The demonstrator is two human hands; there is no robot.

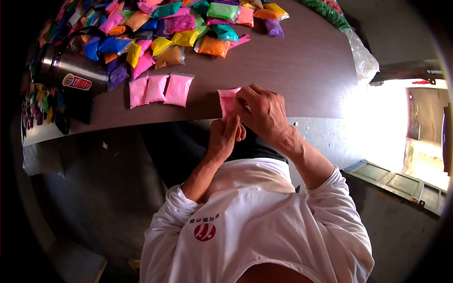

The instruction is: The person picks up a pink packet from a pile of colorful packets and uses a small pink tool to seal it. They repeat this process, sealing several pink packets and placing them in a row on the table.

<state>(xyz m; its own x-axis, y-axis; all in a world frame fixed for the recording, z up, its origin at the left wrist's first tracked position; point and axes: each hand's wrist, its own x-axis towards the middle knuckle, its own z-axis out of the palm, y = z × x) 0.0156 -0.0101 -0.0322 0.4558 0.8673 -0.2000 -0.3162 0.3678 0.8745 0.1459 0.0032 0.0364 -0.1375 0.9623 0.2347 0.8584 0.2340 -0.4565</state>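
A small clear packet of pink clay-like material [227, 98] is at the table's front edge, between my two hands. My left hand [223, 137] is closed at its lower end, with the thumb or index finger stretched up along it and the other fingers curled. From the right, my right hand [262, 109] reaches over and pinches the packet's right side; its fingertips are partly hidden. To the left, three similar pink packets [156, 89] lie in a row, flat and touching or slightly overlapping.
Many colourful packets [177, 23] are heaped across the back and left of the brown table [302, 61]. A steel thermos [73, 70] lies on its side at left, beside a dark flat object [79, 107]. Clear plastic [361, 56] hangs off the right edge.
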